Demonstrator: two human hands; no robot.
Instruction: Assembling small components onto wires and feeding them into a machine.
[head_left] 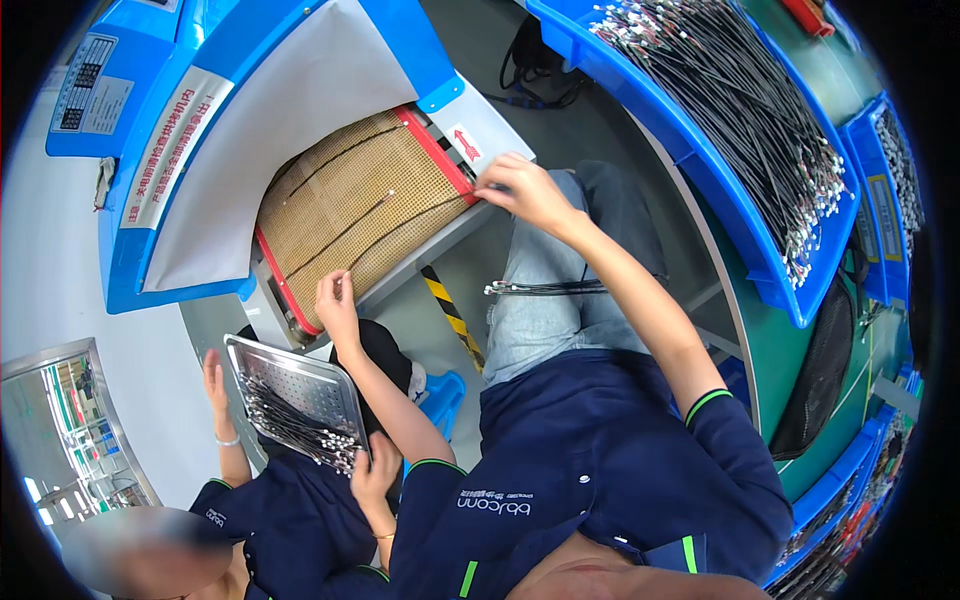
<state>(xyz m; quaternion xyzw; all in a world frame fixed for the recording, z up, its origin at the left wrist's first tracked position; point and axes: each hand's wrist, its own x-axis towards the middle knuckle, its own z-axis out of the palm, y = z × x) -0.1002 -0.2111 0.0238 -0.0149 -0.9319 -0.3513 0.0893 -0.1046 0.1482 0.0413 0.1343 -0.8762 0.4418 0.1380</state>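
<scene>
My right hand (530, 195) pinches one end of a thin black cable (408, 222) at the red edge of a tan mesh conveyor belt (375, 170). At the cable's other end, my left hand (338, 308) has its fingertips closed on it. Between the two hands the cable lies stretched along the belt. Two more dark cables lie on the mesh, roughly alongside: one farther back (345, 157) and one in the middle (340, 236). Across my lap rests a small bundle of black cables (548, 288) with white connectors.
A blue machine hood (250, 60) with a pale curtain (300, 110) covers the belt's far side. At left, a co-worker's hands flank a perforated metal tray (325, 385) of cables. Blue bins, one packed with black cables (720, 100), stand on the green table (765, 370) at right.
</scene>
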